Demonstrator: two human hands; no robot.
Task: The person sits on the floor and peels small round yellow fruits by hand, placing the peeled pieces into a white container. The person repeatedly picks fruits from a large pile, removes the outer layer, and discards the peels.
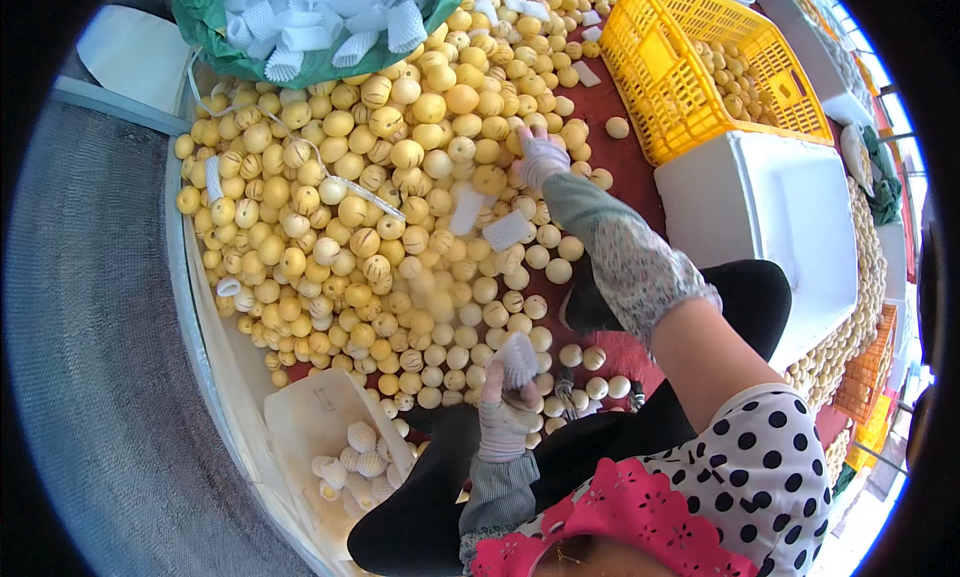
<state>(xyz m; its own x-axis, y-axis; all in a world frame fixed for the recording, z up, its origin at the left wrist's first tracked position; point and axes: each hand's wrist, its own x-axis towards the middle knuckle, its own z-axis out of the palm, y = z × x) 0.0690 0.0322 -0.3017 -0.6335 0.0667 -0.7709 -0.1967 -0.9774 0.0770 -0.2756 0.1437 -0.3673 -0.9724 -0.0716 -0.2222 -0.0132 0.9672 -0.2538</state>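
My left hand (508, 423), in a pale fingerless glove, holds a white foam net sleeve (516, 359) upright; whether a fruit sits inside it cannot be seen. My right hand (543, 157), gloved the same way, reaches far out with spread fingers touching the right side of a heap of yellow, purple-striped pepino melons (360, 243). No fruit shows clearly in its grasp. Loose foam sleeves (506, 230) lie on the heap between my hands. Left of my knee stands a whitish box (322, 404) holding several sleeved melons (361, 461).
A green bag (202, 22) full of foam sleeves rests at the far end of the heap. To the right are a yellow plastic crate (645, 74) with melons and a white foam box (705, 202). A white strap (367, 198) crosses the heap. Red matting (611, 101) shows beneath.
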